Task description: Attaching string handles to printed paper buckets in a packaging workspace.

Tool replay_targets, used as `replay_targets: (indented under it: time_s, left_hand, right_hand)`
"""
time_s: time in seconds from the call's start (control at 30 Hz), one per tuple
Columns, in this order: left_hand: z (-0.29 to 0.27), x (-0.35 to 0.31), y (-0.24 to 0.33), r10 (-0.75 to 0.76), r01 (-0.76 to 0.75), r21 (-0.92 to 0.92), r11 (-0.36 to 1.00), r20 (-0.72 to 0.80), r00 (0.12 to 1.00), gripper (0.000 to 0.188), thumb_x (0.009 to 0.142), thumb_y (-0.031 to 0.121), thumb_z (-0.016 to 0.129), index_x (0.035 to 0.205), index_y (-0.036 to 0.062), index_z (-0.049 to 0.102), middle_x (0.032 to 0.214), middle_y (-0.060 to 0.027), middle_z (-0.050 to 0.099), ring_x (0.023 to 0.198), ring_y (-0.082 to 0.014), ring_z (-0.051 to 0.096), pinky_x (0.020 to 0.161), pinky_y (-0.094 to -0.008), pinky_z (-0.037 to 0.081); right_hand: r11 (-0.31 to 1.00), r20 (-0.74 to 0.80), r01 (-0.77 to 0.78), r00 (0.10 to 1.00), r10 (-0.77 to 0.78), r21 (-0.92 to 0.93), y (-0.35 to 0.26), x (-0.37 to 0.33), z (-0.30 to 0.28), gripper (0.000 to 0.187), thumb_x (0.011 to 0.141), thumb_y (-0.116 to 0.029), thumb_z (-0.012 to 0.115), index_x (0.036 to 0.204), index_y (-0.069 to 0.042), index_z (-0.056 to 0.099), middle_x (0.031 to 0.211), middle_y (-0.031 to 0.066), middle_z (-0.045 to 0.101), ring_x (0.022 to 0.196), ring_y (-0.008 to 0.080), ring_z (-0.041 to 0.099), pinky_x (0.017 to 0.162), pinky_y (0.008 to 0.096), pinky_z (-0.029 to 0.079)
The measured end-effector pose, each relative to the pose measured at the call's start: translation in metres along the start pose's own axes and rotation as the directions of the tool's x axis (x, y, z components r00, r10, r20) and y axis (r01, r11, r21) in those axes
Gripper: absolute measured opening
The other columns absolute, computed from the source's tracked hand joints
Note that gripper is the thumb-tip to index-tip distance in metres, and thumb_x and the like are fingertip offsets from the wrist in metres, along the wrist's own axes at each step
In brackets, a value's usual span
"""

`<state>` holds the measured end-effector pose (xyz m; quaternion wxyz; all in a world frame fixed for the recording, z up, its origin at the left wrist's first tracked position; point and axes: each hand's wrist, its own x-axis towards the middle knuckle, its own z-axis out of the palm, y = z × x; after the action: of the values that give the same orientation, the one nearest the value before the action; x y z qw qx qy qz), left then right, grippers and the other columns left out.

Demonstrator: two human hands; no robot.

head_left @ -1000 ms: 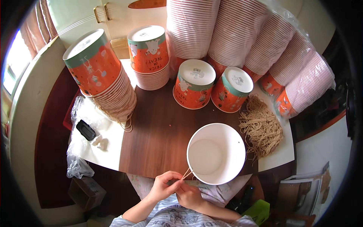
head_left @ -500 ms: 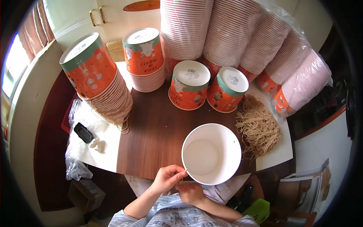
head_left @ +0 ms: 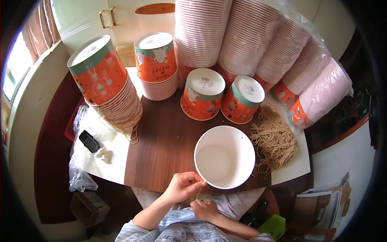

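A white-lined paper bucket [head_left: 240, 163] stands mouth up at the table's near edge, one small dark hole showing in its far wall. My left hand [head_left: 183, 188] pinches the end of a thin beige cord at the near left rim, where a pale bit of it shows against the bucket. From there the cord [head_left: 198, 195] runs down to my right hand [head_left: 204, 210], closed round it just off the table edge. The bucket's outside is hidden from above. A loose heap of beige cords [head_left: 276, 139] lies to the bucket's right.
Two upturned orange-and-green buckets [head_left: 203, 94] stand beyond the open one. Tall nested stacks in clear plastic [head_left: 203, 32] line the back. On the left are a leaning stack with cords [head_left: 100, 72], a shorter stack [head_left: 156, 66], a black tray [head_left: 89, 141] and crumpled plastic [head_left: 80, 177].
My left hand has moved right and slightly up along the rim. The bucket has shifted and turned a little, its hole moving farther back. My right hand is lower, with the cord stretched between both hands.
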<state>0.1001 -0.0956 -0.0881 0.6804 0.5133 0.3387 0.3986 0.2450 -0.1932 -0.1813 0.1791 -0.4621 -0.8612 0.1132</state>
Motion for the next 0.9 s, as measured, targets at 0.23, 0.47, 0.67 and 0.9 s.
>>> replay_targets:
  time_s: [0.23,0.47,0.67,0.9]
  left_hand:
    - [0.006,0.004,0.005,0.137,-0.123,0.217,0.968,-0.053,0.989,0.011,0.081,0.009,0.065,0.084,-0.0010,0.063,0.073,-0.0037,0.061,0.063,-0.0048,0.054,0.056,-0.0202,0.044]
    - [-0.013,0.012,-0.008,0.154,-0.053,0.490,0.870,-0.169,0.974,0.012,0.077,0.012,0.068,0.085,0.0025,0.065,0.077,-0.0096,0.060,0.066,-0.0165,0.059,0.058,-0.0265,0.048]
    - [-0.040,0.044,0.037,0.436,-0.244,0.766,0.594,-0.052,0.898,0.034,0.071,0.000,0.060,0.104,0.0089,0.059,0.099,-0.0117,0.058,0.090,-0.0290,0.055,0.076,-0.0363,0.047]
    - [-0.051,0.096,0.082,0.363,-0.580,0.814,-0.029,0.549,0.753,0.032,0.072,0.009,0.057,0.103,0.0164,0.062,0.130,-0.0031,0.046,0.121,-0.0297,0.039,0.093,-0.0427,0.037]
  right_hand:
    - [0.998,-0.031,-0.057,0.998,0.057,0.011,0.010,-0.004,-0.004,0.002,0.074,-0.016,0.054,0.073,-0.016,0.056,0.063,0.0033,0.059,0.051,0.0200,0.059,0.046,0.0337,0.048]
    - [0.863,0.225,-0.383,0.920,0.322,0.330,0.039,-0.068,0.024,0.018,0.086,-0.026,0.050,0.096,-0.013,0.058,0.086,0.0064,0.064,0.070,0.0248,0.062,0.060,0.0381,0.050]
    - [0.015,0.797,-0.799,0.601,0.060,0.601,0.094,-0.128,-0.031,0.024,0.088,-0.012,0.054,0.110,-0.003,0.055,0.099,0.0006,0.058,0.086,0.0069,0.051,0.075,0.0215,0.042]
    - [0.193,0.678,-0.658,0.733,-0.058,0.728,0.077,-0.093,-0.151,0.025,0.089,-0.010,0.051,0.113,-0.003,0.052,0.098,0.0014,0.058,0.088,0.0078,0.052,0.080,0.0230,0.042]
